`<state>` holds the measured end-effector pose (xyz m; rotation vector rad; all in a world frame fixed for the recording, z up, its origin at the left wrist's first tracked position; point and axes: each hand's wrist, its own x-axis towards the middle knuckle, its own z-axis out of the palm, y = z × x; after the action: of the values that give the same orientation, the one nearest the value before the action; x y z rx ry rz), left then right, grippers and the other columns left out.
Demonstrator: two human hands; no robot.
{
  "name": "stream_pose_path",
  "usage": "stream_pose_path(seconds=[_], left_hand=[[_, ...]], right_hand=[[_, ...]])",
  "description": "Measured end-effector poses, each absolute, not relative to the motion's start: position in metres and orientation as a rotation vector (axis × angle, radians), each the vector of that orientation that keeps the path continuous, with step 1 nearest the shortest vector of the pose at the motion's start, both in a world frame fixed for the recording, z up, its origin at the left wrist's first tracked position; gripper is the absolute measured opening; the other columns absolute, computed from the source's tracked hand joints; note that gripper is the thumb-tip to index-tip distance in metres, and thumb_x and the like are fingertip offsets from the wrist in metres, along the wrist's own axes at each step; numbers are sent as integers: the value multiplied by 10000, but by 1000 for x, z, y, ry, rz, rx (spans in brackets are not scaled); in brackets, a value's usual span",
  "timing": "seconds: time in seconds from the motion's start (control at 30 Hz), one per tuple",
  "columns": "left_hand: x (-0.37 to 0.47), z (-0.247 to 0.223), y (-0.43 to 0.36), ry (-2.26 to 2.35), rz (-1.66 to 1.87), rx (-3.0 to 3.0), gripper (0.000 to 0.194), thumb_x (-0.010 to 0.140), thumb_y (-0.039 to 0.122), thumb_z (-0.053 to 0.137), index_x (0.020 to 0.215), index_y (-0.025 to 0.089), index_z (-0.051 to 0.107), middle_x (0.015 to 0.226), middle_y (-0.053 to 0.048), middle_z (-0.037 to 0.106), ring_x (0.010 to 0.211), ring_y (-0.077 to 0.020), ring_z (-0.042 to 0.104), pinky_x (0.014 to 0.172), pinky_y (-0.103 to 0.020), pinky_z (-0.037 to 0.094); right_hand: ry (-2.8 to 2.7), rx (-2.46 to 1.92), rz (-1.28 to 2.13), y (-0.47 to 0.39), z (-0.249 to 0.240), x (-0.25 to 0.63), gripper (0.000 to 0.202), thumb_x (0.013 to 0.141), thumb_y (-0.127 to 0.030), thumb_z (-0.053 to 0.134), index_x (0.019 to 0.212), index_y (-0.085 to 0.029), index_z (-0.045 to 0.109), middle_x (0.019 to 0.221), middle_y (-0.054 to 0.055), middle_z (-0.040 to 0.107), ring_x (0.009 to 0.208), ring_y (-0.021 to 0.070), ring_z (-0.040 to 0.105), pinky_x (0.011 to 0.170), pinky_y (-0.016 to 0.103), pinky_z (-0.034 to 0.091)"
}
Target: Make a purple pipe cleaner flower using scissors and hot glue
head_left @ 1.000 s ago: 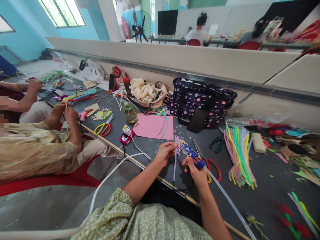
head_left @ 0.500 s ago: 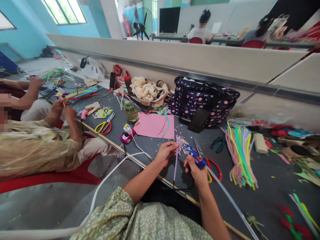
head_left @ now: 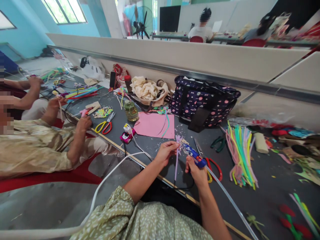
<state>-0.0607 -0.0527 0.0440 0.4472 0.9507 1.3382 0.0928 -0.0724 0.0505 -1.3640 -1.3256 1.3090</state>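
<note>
Between the pinched fingers of my left hand [head_left: 167, 152] is a purple pipe-cleaner flower [head_left: 177, 138], its stem hanging down over the dark table. My right hand [head_left: 196, 171] is wrapped round a blue glue gun [head_left: 196, 157]; a long clear glue stick [head_left: 228, 196] sticks out of its back end. The gun's nozzle points at the flower from the right, and I cannot tell whether they touch. Pale scraps [head_left: 184, 143] lie around the nozzle. Just beyond the gun are scissors [head_left: 212, 166] with red and yellow handles, partly hidden by my right hand.
A pink sheet [head_left: 155, 126] lies ahead, beside a glass jar [head_left: 131, 111]. A dark patterned bag [head_left: 202, 100] stands behind. To the right are green-handled pliers [head_left: 218, 144] and a bundle of pipe cleaners [head_left: 240, 156]. A white cable [head_left: 105, 178] crosses at left, near a co-worker [head_left: 37, 146].
My hands, the flower and the glue gun have barely moved. The co-worker's hands have parted, one now reaching to a pink tool on the table.
</note>
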Motion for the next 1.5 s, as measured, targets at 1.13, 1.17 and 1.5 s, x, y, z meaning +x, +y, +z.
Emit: stream_pose_path(seconds=[1.13, 1.17, 1.5], left_hand=[[-68, 41, -53, 958, 1366, 475, 360, 547, 393, 855, 720, 119, 696, 638, -2, 599, 531, -65, 500, 540, -217, 402], [-69, 40, -53, 959, 1369, 467, 352, 552, 386, 854, 721, 119, 697, 639, -3, 599, 531, -63, 500, 536, -212, 401], [-80, 34, -54, 1042, 1376, 348, 399, 518, 397, 859, 769, 123, 713, 633, -4, 615, 518, -67, 518, 524, -210, 444]], right_hand=[[-1565, -1525, 1051, -66, 53, 98, 395, 728, -595, 631, 802, -209, 606, 415, -48, 507, 389, 146, 514, 432, 254, 404], [-1543, -1530, 1053, -63, 51, 100, 391, 727, -589, 639, 802, -207, 601, 435, -47, 518, 395, 143, 516, 438, 254, 407], [-1238, -1429, 1079, -25, 15, 123, 368, 674, -477, 718, 847, -163, 636, 678, -8, 613, 538, 112, 515, 500, 244, 424]])
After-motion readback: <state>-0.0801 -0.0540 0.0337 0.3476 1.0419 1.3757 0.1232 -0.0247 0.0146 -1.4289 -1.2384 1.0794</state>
